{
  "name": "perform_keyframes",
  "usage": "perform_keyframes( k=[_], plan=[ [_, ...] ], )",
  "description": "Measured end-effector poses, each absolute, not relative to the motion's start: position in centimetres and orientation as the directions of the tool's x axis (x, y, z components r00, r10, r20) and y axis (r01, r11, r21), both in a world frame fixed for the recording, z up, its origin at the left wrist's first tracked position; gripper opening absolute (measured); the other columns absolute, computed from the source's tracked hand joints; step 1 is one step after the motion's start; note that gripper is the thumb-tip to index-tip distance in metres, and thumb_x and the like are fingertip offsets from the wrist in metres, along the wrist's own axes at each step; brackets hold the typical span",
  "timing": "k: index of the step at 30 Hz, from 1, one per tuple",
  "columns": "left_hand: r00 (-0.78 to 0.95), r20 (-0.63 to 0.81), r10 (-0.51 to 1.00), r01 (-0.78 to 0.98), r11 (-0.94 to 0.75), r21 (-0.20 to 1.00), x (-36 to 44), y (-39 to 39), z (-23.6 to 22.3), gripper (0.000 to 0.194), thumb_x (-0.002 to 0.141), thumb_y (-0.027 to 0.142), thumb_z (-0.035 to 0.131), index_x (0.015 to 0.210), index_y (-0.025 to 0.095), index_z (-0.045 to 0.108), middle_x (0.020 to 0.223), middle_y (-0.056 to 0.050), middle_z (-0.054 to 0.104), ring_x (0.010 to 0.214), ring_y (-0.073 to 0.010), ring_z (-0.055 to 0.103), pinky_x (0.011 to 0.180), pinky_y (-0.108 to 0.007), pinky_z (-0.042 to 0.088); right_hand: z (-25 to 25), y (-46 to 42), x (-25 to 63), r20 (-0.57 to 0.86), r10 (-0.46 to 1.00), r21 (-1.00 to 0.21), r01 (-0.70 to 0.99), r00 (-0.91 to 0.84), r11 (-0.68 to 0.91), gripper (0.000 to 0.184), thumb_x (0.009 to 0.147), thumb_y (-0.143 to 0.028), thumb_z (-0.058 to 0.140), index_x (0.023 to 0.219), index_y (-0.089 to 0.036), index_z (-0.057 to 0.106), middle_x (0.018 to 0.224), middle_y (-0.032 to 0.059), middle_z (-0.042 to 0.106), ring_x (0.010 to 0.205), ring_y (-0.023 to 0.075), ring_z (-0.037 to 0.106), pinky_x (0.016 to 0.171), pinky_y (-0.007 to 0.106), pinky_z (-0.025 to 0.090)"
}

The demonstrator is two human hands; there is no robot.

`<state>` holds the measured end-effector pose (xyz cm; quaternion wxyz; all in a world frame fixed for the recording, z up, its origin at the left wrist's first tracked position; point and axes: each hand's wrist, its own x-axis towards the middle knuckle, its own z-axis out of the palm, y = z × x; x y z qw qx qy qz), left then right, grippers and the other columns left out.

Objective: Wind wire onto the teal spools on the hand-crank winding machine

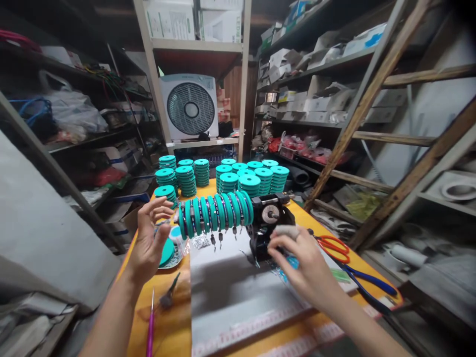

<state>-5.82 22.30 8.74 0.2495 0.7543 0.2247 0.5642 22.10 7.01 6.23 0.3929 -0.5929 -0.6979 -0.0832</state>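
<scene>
A row of teal spools point(215, 213) is threaded on a horizontal shaft that runs into a black machine point(268, 224) on the orange table point(169, 322). My left hand point(148, 240) hovers at the shaft's left end, fingers spread and curled, holding nothing I can see. My right hand point(302, 265) reaches toward the base of the black machine, fingers bent downward over a small teal piece; whether it grips anything is unclear. One of its fingers wears a white wrap. A grey mat point(238, 297) lies under both hands.
Several stacks of teal spools point(223, 178) stand at the table's far side. Orange-handled scissors point(334, 246) and blue-handled pliers point(366, 282) lie at right. A purple tool point(150, 332) and small pliers point(168, 296) lie at left. Shelves, a fan point(191, 106) and a wooden ladder point(390, 134) surround the table.
</scene>
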Motion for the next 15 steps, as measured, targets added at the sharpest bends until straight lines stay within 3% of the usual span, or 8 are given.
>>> perform_keyframes(
  k=[3, 6, 15],
  plan=[
    [0.398, 0.729, 0.557, 0.067, -0.81, 0.582, -6.1, 21.8, 9.4, 0.07, 0.075, 0.041, 0.067, 0.133, 0.03, 0.03, 0.132, -0.01, 0.04, 0.118, -0.0267, 0.045, 0.097, -0.045, 0.038, 2.2, 5.5, 23.8, 0.431, 0.901, -0.345, 0.931, 0.048, 0.116, 0.007, 0.086, -0.022, 0.056, 0.086, -0.02, 0.063, 0.087, 0.0083, 0.056, 0.093, 0.0253, 0.048, 0.079, 0.041, 0.042],
    [0.471, 0.696, 0.541, 0.157, -0.828, 0.538, -5.8, 21.4, 10.0, 0.094, 0.061, 0.03, 0.08, 0.136, 0.034, 0.024, 0.141, -0.009, 0.034, 0.127, -0.0285, 0.039, 0.103, -0.047, 0.035, 0.1, 5.5, 24.4, 0.403, 0.911, -0.336, 0.94, 0.091, 0.054, 0.007, 0.083, -0.023, 0.061, 0.084, -0.021, 0.067, 0.083, 0.0078, 0.055, 0.091, 0.0259, 0.048, 0.077, 0.041, 0.043],
    [0.583, 0.661, 0.473, 0.298, -0.881, 0.369, -5.1, 21.9, 10.7, 0.098, 0.062, 0.034, 0.08, 0.14, 0.032, 0.02, 0.145, -0.01, 0.027, 0.136, -0.0282, 0.025, 0.109, -0.049, 0.027, -0.8, 5.6, 23.5, 0.473, 0.878, -0.277, 0.958, 0.066, 0.078, 0.018, 0.09, -0.022, 0.049, 0.082, -0.018, 0.064, 0.081, 0.0095, 0.055, 0.086, 0.0264, 0.05, 0.075, 0.043, 0.044]
  ],
)
